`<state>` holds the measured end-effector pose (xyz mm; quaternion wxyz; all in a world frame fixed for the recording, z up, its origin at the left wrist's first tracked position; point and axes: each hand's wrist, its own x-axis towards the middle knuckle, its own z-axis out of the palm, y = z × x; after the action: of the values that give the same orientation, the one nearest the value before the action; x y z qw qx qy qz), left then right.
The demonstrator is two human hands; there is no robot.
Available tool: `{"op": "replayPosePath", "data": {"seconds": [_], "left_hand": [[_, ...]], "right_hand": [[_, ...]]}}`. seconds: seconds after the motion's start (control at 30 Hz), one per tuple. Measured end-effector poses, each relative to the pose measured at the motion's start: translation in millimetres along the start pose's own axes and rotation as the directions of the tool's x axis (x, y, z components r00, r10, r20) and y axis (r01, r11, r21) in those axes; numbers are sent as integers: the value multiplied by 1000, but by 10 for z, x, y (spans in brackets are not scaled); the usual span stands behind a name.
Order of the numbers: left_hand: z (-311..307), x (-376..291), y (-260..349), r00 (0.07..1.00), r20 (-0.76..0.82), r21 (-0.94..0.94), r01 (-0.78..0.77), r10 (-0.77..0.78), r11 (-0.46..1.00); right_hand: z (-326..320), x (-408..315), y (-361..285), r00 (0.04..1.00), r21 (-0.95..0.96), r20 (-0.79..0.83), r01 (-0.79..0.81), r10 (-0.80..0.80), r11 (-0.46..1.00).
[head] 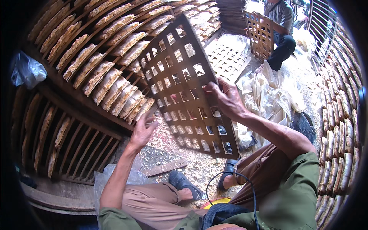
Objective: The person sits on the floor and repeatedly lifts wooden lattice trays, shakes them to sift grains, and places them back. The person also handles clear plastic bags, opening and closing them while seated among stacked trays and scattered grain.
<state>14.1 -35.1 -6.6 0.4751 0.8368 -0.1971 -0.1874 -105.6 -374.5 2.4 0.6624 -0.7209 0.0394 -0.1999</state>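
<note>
My right hand [228,99] grips the right edge of a brown lattice panel [184,77] with rows of square holes, thumb on the near face. The panel stands tilted in the air before me, its lower corner above my knees. My left hand [143,129] is raised to the left of the panel, fingers apart and a little curled, holding nothing; it does not touch the panel. Beside the left hand are boards with a white and orange crumbly crust [126,100], set in a slatted wooden rack. A second lattice panel [227,61] lies on the floor beyond.
A co-worker [280,28] sits at the back right with another lattice panel [260,36]. Crumpled plastic sheets [267,95] lie to the right. Crusted boards [339,138] line the right side. A wooden strip [165,167] lies on the crumb-strewn floor. A dark cable [253,189] loops by my lap.
</note>
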Motion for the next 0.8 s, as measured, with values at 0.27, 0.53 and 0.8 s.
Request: {"op": "replayPosePath", "data": {"seconds": [0.27,0.53,0.8], "left_hand": [[596,-79,655,939,257,-649,-7,227,761],[415,-65,389,997,-44,-834,-68,57,548],[202,-81,244,989,-75,-750,-140,127,647]], "right_hand": [[641,-624,106,814,-421,312,580,-490,697],[779,-526,169,674,-559,736,662,-69,499],[526,-219,413,637,-574,731,767,-243,285]]}}
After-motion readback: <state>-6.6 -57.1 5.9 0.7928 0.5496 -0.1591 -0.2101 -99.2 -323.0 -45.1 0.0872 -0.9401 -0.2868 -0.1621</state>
